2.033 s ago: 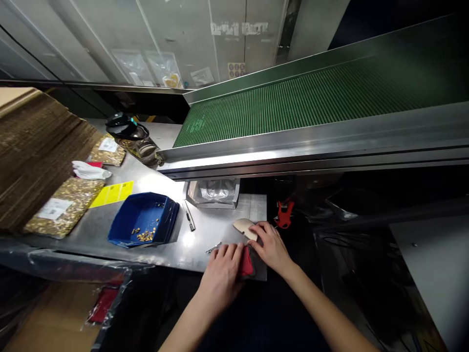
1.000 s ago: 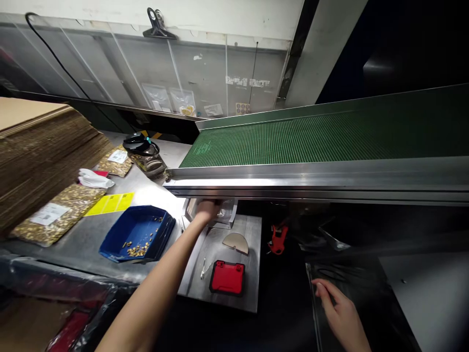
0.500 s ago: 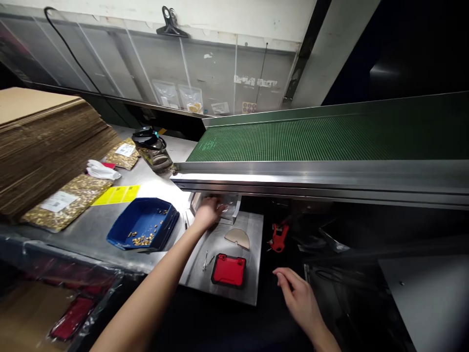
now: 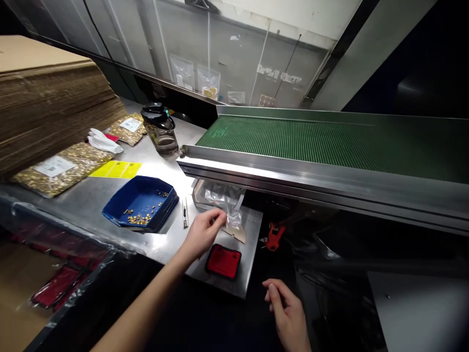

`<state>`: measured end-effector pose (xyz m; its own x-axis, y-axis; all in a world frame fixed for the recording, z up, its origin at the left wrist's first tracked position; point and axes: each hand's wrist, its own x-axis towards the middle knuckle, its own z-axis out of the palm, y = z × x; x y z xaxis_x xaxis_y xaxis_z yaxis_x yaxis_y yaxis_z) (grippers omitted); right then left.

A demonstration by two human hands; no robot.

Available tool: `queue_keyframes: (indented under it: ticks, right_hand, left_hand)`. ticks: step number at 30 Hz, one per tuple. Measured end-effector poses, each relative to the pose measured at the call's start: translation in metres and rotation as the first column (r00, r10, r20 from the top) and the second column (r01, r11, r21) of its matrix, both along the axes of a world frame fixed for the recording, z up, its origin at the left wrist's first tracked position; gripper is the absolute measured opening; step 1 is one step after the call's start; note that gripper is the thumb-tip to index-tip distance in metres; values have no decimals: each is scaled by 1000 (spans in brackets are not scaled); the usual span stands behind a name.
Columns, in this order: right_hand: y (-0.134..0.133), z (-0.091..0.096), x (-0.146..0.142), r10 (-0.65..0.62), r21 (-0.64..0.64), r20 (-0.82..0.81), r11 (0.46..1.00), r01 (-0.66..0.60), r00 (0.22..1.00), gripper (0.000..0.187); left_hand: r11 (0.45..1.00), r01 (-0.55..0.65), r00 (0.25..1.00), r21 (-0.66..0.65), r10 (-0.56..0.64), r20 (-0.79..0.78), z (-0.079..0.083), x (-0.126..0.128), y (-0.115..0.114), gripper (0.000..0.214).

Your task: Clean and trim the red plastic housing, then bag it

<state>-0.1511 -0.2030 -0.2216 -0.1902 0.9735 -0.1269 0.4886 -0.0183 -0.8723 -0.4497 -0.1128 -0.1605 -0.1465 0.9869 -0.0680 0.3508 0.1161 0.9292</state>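
Note:
My left hand pinches a small clear plastic bag above the steel table, just in front of a steel box of clear bags under the conveyor. A red tray lies on the table right below that hand. A beige half-round piece lies partly behind the bag. My right hand hovers over the dark gap to the right of the table, fingers loosely curled, holding nothing.
A green conveyor belt runs across the right. A blue tray holds several small gold parts. Left are gold-filled bags, a yellow sheet, a jug, stacked cardboard. A red tool hangs right of the table.
My left hand has pulled a clear bag out of the steel box toward me. My right hand has stayed low at the right. The view has tilted and shifted.

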Motion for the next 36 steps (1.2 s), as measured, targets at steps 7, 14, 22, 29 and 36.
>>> queue_keyframes:
  ticks: [7, 14, 22, 29, 36]
  right_hand:
    - [44, 66, -58, 273, -90, -65, 956, -278, 960, 41]
    - [44, 54, -45, 133, -102, 191, 988, -115, 973, 48]
    - [25, 69, -56, 214, -135, 366, 975, -175, 906, 44]
    - [17, 63, -75, 289, -190, 345, 953, -235, 893, 24]
    - [32, 47, -60, 524, -500, -244, 653, -569, 816, 39]
  left_hand:
    - [978, 155, 909, -139, -86, 408, -7, 70, -66, 41]
    - [969, 89, 827, -232, 58, 559, -17, 53, -84, 55]
    - [977, -155, 964, -145, 182, 193, -15, 50, -99, 41]
    - [993, 33, 999, -114, -36, -22, -16, 40, -148, 20]
    - [807, 163, 982, -567, -187, 16, -43, 16, -225, 33]
